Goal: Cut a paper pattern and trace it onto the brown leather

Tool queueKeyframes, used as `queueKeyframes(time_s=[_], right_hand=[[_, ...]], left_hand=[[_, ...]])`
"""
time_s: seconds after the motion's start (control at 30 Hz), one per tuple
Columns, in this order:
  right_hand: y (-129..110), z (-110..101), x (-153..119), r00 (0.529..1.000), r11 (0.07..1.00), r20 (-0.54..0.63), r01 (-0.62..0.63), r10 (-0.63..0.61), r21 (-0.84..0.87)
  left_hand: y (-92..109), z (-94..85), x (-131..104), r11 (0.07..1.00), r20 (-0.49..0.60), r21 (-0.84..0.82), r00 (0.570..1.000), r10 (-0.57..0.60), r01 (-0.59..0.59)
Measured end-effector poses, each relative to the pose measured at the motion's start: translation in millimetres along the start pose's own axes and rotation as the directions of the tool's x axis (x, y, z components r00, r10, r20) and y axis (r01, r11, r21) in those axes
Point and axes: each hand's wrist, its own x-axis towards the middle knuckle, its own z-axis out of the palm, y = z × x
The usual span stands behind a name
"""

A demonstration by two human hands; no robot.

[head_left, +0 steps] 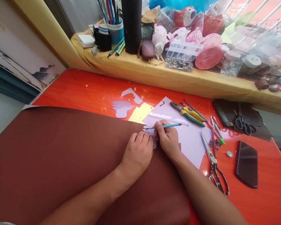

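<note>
A large brown leather-like sheet [67,150] spreads across the left and front of the red table. Near its far right edge, my left hand [140,148] presses down with curled fingers held together. Under and between my hands shows part of a small lavender paper cutout [155,143], mostly hidden by the fingers. My right hand [166,137] grips a slim blue pen [170,125], which is tilted nearly flat with its tip pointing left, close to the cutout's upper edge. Another lavender paper cutout [121,108] lies beyond the sheet, beside a yellow paper [139,113].
Right of my hands, a lavender paper sheet [192,143] lies under pliers [189,115]. Large scissors [212,159], a black phone [247,164] and small scissors [242,122] lie farther right. A cloth-covered ledge [131,68] at the back holds pens, ribbon rolls and boxes.
</note>
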Motion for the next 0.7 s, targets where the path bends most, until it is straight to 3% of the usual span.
queueKeyframes(time_s=[0.7], right_hand=[[3.8,0.1,0.2,0.998,0.999,0.053,0.018,-0.02,0.041]], left_hand=[[0.0,-0.6,-0.2,1.0,0.019,0.001,1.0,-0.004,0.004]])
